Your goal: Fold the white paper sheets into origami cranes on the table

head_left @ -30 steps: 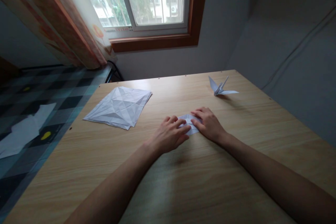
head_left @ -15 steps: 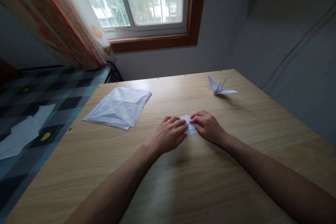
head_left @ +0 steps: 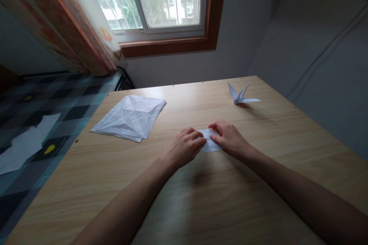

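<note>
A small folded piece of white paper (head_left: 211, 144) lies flat on the wooden table (head_left: 258, 138), mostly covered by my hands. My left hand (head_left: 185, 146) rests on its left side with the fingers curled and the fingertips pinching the paper's edge. My right hand (head_left: 228, 138) presses on its right side, thumb and forefinger pinched over the fold. Both hands meet over the paper at the table's middle.
A finished white paper crane (head_left: 240, 95) stands at the far right of the table. A stack of creased white sheets (head_left: 129, 116) lies at the far left. Left of the table is a checked bedcover (head_left: 43, 122) with a white sheet (head_left: 25, 141) on it. A window and curtain are behind.
More of the folded paper shows below my hands now. My right hand has shifted slightly toward me and my left fingers have curled tighter on the paper.
</note>
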Tool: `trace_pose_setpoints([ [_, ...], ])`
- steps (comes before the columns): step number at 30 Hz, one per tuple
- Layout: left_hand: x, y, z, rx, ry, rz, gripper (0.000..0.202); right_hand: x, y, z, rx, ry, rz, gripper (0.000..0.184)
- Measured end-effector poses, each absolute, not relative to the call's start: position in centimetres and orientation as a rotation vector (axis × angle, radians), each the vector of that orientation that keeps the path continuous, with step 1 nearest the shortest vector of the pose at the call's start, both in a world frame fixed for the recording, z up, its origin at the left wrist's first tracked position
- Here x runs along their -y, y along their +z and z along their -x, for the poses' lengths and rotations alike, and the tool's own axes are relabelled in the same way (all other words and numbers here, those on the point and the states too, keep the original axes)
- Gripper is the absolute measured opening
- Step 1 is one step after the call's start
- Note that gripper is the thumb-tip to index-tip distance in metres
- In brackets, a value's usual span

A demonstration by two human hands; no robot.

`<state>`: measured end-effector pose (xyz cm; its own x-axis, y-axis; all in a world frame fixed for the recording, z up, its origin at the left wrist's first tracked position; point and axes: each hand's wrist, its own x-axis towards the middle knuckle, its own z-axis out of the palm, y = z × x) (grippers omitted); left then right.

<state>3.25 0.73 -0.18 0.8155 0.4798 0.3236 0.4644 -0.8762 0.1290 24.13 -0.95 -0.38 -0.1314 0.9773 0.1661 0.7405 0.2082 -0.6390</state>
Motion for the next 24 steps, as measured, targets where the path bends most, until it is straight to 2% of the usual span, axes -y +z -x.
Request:
trace_pose_setpoints([
  [6,-1.1,-0.4,-3.1,-0.748,0.571,-2.878,0.016,0.6,0.1,-24.6,1.866,0.764,1.675,0.033],
  [9,-1.1,-0.6,-3.0,-0.759,0.643,-2.872,0.016,0.7,0.4,-24.8,1.862,0.937,1.601,0.018],
  [15,-0.6,-0.6,-2.9,-0.948,0.972,-2.918,0.013,1.5,0.5,-24.4,1.739,1.082,1.37,0.015],
  [18,-0.6,-0.4,-2.7,-1.058,1.14,-2.918,0.031,1.8,0.2,-24.1,1.718,1.033,1.26,0.015],
  [21,-0.8,-0.1,-2.6,-1.051,1.158,-2.951,0.049,2.1,0.3,-23.7,1.711,0.978,1.161,0.014],
  [24,-0.7,0.0,-2.6,-1.064,1.136,-2.994,0.046,2.6,0.7,-23.3,1.758,0.915,1.17,0.012],
])
